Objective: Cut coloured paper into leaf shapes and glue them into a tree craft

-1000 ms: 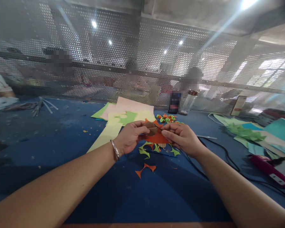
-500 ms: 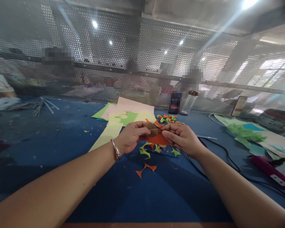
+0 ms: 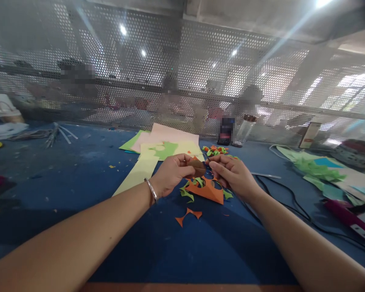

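My left hand (image 3: 170,175) and my right hand (image 3: 231,174) meet over the blue table (image 3: 79,178). Both pinch a small brown paper piece (image 3: 198,165) between thumb and fingers, a little above the table. Just below them lies an orange paper sheet with cut-out holes (image 3: 208,188), flat on the table. Green paper scraps (image 3: 187,194) lie around it. A small orange scrap (image 3: 188,215) rests nearer to me. A silver bangle (image 3: 152,190) circles my left wrist.
Pale yellow, green and pink paper sheets (image 3: 161,148) lie behind my hands. A pile of orange and green scraps (image 3: 214,151) sits beyond. A black cable (image 3: 292,211) runs right, by a pink tool (image 3: 349,217). More coloured paper (image 3: 319,168) lies far right. A perforated metal screen (image 3: 182,81) backs the table.
The orange sheet has dropped from between my hands onto the table. My hands have risen slightly and hold only the brown piece.
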`<action>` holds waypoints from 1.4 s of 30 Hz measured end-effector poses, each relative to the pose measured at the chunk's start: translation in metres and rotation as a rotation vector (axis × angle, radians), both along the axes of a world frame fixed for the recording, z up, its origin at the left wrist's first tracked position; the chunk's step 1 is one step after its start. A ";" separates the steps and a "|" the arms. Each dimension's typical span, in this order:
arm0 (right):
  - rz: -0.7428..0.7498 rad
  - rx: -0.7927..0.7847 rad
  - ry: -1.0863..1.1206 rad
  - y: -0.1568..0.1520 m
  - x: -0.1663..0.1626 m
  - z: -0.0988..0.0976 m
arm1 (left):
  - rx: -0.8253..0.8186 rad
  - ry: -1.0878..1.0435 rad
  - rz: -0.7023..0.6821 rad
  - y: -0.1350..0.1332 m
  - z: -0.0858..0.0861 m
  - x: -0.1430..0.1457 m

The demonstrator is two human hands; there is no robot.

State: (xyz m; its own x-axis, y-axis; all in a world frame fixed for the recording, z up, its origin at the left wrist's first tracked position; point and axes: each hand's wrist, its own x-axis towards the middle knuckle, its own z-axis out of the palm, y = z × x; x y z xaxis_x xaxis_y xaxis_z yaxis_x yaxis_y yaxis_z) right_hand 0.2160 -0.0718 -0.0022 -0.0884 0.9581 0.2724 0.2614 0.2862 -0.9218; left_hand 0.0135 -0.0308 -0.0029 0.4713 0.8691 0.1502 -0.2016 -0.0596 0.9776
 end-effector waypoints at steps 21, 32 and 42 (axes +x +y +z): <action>0.057 0.001 0.095 -0.003 -0.014 -0.007 | -0.036 -0.034 -0.038 -0.015 0.004 0.004; 0.006 -0.037 0.243 -0.002 -0.016 -0.008 | -0.116 -0.043 -0.026 -0.015 0.010 0.002; 0.000 -0.028 0.246 -0.001 -0.010 -0.006 | -0.136 -0.059 0.058 -0.012 0.010 0.001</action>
